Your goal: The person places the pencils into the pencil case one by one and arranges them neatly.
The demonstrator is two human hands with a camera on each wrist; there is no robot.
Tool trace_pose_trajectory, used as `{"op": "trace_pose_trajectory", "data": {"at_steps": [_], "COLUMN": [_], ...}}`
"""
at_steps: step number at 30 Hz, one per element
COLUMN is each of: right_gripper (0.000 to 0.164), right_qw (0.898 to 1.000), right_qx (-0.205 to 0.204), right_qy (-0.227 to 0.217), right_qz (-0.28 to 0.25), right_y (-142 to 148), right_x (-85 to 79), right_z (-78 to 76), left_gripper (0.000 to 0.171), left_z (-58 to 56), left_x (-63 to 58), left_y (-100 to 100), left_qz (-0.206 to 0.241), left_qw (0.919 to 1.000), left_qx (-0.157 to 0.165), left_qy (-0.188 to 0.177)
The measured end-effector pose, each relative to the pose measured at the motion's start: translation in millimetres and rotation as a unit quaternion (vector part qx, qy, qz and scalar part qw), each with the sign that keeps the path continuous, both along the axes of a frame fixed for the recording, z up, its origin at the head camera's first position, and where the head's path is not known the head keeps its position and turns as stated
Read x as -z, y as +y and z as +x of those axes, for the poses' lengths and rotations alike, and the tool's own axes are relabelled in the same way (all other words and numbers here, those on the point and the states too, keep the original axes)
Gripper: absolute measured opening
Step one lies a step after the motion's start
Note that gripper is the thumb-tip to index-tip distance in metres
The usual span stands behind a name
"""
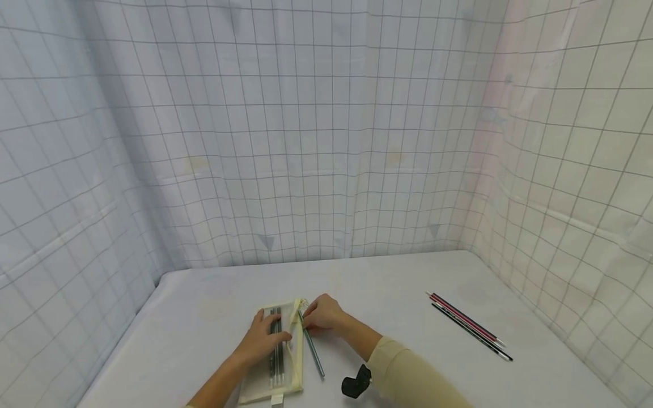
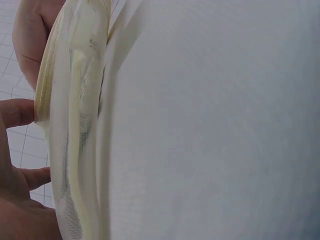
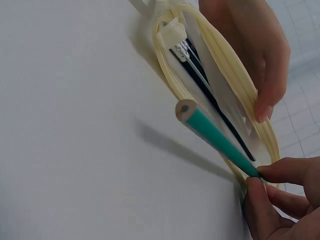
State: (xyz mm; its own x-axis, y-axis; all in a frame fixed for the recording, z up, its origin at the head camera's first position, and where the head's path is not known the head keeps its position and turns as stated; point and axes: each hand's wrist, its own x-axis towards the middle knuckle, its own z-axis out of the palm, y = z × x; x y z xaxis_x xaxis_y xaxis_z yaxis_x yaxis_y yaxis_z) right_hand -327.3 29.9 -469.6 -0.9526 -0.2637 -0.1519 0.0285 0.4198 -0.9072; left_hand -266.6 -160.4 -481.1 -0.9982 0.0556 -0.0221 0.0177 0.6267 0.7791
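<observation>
A see-through pencil case (image 1: 257, 392) with cream edging lies on the white table, dark pencils (image 1: 276, 354) inside it. My left hand (image 1: 262, 340) rests on its top with fingers spread. In the right wrist view, a left fingertip (image 3: 264, 114) presses the zip edge, and the case's mouth gapes. My right hand (image 1: 322, 314) pinches a green pencil (image 3: 220, 142) between thumb and fingers beside that mouth. The pencil's flat, unsharpened end points away from the fingers. From the left wrist, the case (image 2: 60, 150) shows side-on with fingers at its edge.
Several dark and red pencils (image 1: 466, 320) lie together at the right of the table. A small black object (image 1: 356, 382) is by the right sleeve (image 1: 408, 371). Grid-patterned curtains (image 1: 306, 141) enclose the table's back and sides.
</observation>
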Motion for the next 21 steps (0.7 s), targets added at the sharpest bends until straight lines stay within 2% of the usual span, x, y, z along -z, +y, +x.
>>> {"op": "trace_pose_trajectory", "data": {"at_steps": [10,15,21], "right_gripper": [0.012,0.013,0.009], "right_qw": [0.998,0.998,0.998], "right_qx": [-0.010,-0.006,-0.024], "right_qy": [0.057,0.059,0.048], "right_qz": [0.000,-0.019,-0.022], "right_y": [-28.3,-29.3,-25.1], "right_x": [8.1,9.8,4.6], "right_z": [-0.1,0.3,2.2], "left_gripper": [0.076,0.077,0.077], "left_z": [-0.5,-1.1,-1.9], "left_x": [4.1,3.6,1.5], "left_y": [-1.1,-1.6,-4.1], "left_qz": [0.017,0.023,0.021], "left_qw": [0.9998,0.9997,0.9997], "left_qx": [0.007,0.008,0.006], "left_qy": [-0.002,-0.009,-0.013]}}
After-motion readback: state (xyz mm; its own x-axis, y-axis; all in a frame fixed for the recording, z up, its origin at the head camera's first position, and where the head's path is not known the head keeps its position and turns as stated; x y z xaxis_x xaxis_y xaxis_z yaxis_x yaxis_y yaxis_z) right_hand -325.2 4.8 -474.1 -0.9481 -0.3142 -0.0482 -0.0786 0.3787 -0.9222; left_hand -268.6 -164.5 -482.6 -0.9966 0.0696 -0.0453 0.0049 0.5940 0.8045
